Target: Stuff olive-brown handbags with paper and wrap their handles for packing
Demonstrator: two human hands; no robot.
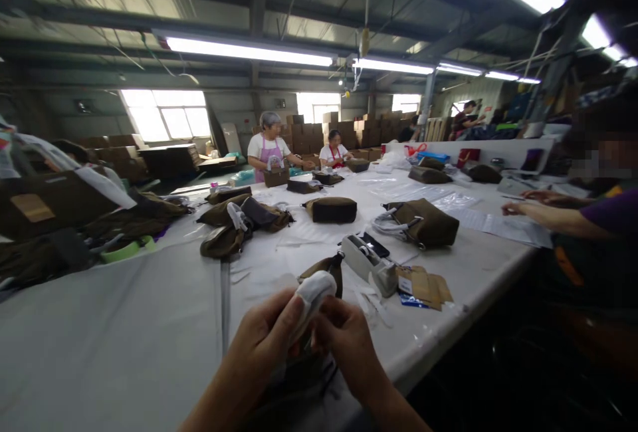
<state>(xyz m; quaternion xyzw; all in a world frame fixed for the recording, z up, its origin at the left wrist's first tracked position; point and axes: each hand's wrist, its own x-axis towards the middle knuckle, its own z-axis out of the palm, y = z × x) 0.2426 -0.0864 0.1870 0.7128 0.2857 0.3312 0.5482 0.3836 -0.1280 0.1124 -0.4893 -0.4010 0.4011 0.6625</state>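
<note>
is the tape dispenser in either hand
No, the tape dispenser stands on the table, while the left hand grips a white wrapping and the right hand works against it.

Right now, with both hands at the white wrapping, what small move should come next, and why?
Probably the right hand should smooth the white wrapping while the left hand steadies it: the left thumb lies against the wrapping and the right fingers are bent close beside it.
</note>
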